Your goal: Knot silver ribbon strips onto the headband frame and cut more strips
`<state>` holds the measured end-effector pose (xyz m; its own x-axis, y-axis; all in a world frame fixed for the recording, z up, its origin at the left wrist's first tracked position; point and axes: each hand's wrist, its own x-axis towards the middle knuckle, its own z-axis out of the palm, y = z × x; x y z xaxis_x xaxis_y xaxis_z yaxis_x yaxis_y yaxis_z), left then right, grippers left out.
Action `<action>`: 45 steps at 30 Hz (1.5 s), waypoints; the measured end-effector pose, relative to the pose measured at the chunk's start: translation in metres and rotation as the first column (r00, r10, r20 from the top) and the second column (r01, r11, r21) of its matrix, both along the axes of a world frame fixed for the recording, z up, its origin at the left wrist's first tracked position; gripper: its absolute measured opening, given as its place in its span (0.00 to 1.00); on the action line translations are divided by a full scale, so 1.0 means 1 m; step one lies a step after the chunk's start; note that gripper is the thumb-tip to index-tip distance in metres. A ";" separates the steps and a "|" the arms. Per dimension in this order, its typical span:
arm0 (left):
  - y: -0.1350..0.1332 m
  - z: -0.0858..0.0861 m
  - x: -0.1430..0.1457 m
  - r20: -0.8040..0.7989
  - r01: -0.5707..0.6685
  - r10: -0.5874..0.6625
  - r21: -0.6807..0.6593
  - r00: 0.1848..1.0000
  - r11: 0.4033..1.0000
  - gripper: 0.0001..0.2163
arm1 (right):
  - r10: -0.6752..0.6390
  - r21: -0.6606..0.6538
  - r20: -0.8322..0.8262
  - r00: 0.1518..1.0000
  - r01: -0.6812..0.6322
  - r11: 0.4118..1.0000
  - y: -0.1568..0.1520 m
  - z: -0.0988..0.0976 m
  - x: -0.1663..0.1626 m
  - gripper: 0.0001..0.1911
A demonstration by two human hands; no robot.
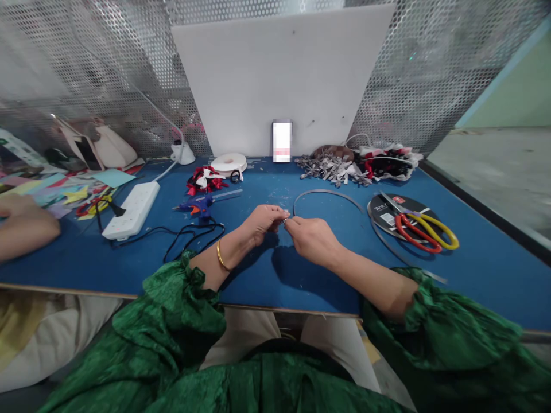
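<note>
My left hand (pixel 263 221) and my right hand (pixel 310 236) meet over the blue table (pixel 275 269), fingertips pinched together on the near end of a thin grey headband (pixel 327 194). The headband arcs away to the right and lies on the table. A gold bangle (pixel 220 256) sits on my left wrist. Both arms wear green sleeves.
A blue glue gun (pixel 198 205) with a black cord, a white power strip (pixel 131 210), a white ribbon roll (pixel 229 163), red bows (pixel 205 180), grey ribbon pieces (pixel 333 167), two scissors (pixel 424 229) on a ribbon spool, and a phone (pixel 282 140) are around. Another person's hand (pixel 21 225) rests at left.
</note>
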<state>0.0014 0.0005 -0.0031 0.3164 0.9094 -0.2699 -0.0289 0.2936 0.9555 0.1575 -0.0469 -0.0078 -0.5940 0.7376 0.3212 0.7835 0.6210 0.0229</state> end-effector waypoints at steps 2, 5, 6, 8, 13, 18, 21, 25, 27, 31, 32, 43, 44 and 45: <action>0.000 -0.002 0.001 0.001 0.003 -0.003 -0.031 1.000 1.000 0.16 | 0.022 -0.025 -0.016 1.000 -0.022 0.999 0.000 -0.003 -0.002 0.11; 0.002 -0.002 -0.001 0.036 0.032 -0.031 -0.051 0.999 0.998 0.17 | -0.044 -0.065 -0.172 0.984 0.034 0.997 0.004 -0.008 -0.001 0.11; 0.003 -0.001 -0.002 0.061 0.045 -0.042 -0.049 0.997 0.998 0.17 | -0.073 -0.085 -0.249 0.966 0.053 0.995 0.007 -0.008 0.001 0.11; 0.005 0.001 -0.005 0.110 0.062 -0.056 -0.049 0.992 0.997 0.18 | -0.111 -0.136 -0.379 0.919 0.063 0.989 0.012 -0.008 0.005 0.12; 0.006 0.006 -0.007 0.047 0.059 -0.061 0.047 0.997 0.997 0.16 | -0.165 -0.235 -0.489 0.857 0.053 0.971 0.019 -0.003 0.012 0.14; 0.004 0.003 -0.006 -0.148 0.067 -0.027 0.270 0.989 0.961 0.13 | -0.194 -0.218 -0.427 0.883 0.108 0.970 0.020 -0.003 0.013 0.14; 0.004 0.000 -0.004 -0.215 0.069 0.013 0.368 0.977 0.927 0.12 | -0.184 -0.189 -0.398 0.899 0.116 0.975 0.019 -0.004 0.012 0.14; 0.005 -0.002 -0.003 -0.215 0.089 0.010 0.445 0.977 0.891 0.10 | -0.085 -0.214 -0.435 0.896 -0.012 0.977 0.016 -0.002 0.011 0.12; 0.004 -0.001 -0.002 -0.217 0.111 -0.012 0.447 0.976 0.887 0.11 | -0.141 -0.254 -0.488 0.861 0.015 0.967 0.016 0.000 0.011 0.14; 0.001 0.001 -0.001 -0.248 0.126 -0.012 0.448 0.969 0.885 0.11 | -0.342 -0.407 -0.719 0.606 0.033 0.913 0.022 0.000 0.013 0.15; 0.000 0.002 0.000 -0.263 0.132 -0.011 0.448 0.965 0.884 0.11 | -0.373 -0.450 -0.771 0.516 -0.026 0.893 0.025 -0.001 0.013 0.14; -0.003 0.001 0.002 -0.220 0.162 -0.072 0.425 0.973 0.891 0.12 | -0.456 -0.494 -0.869 0.193 -0.266 0.828 0.028 0.000 0.011 0.12; -0.003 0.002 0.002 -0.221 0.165 -0.074 0.428 0.972 0.889 0.12 | -0.451 -0.489 -0.872 0.192 -0.268 0.830 0.027 0.000 0.011 0.12; -0.004 0.002 0.002 -0.224 0.168 -0.075 0.433 0.972 0.886 0.12 | -0.448 -0.485 -0.874 0.190 -0.270 0.832 0.027 0.000 0.011 0.11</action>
